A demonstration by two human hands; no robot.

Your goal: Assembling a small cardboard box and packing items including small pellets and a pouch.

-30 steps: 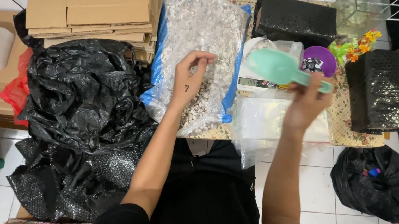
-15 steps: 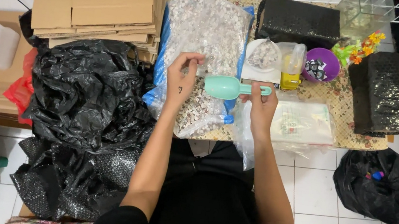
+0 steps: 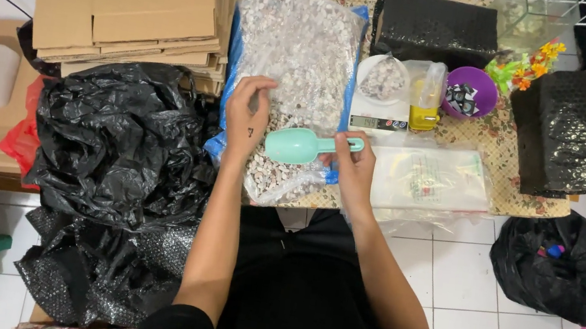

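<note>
Right hand (image 3: 354, 167) pinches handle of mint-green plastic scoop (image 3: 303, 145), bowl pointing toward left hand (image 3: 248, 115). Left hand, fingers curled, holds open mouth of large clear bag of pebbles (image 3: 290, 56), which lies on tabletop (image 3: 499, 133) just beyond both hands.

Risk: bag mouth slipping from left hand would likely let pebbles spill over near edge; overfilled scoop could shed grains.

Packages: flat clear pouches (image 3: 430, 179) beside right hand; digital scale (image 3: 380, 96) with small filled bag beyond it; black-wrapped boxes (image 3: 437, 27) farther right; flattened cardboard (image 3: 131, 5) past left hand.
</note>
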